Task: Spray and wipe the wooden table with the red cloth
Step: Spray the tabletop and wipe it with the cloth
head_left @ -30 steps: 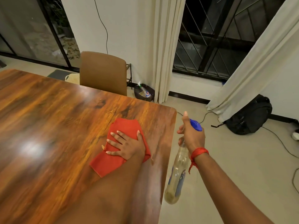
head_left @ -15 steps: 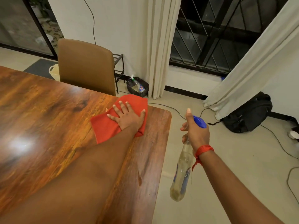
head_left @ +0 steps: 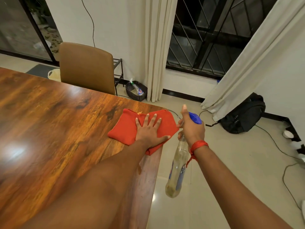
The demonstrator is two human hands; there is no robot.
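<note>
Your left hand (head_left: 151, 132) lies flat with fingers spread, pressing the red cloth (head_left: 130, 128) onto the wooden table (head_left: 54, 123) at its far right corner; the cloth's edge reaches the table's right side. Your right hand (head_left: 192, 128) hangs just off that same corner, over the floor, wrapped around the neck of the spray bottle (head_left: 177, 171), thumb up beside the blue nozzle. The bottle hangs down alongside the table's edge; it looks nearly empty, though the glare makes that uncertain.
</note>
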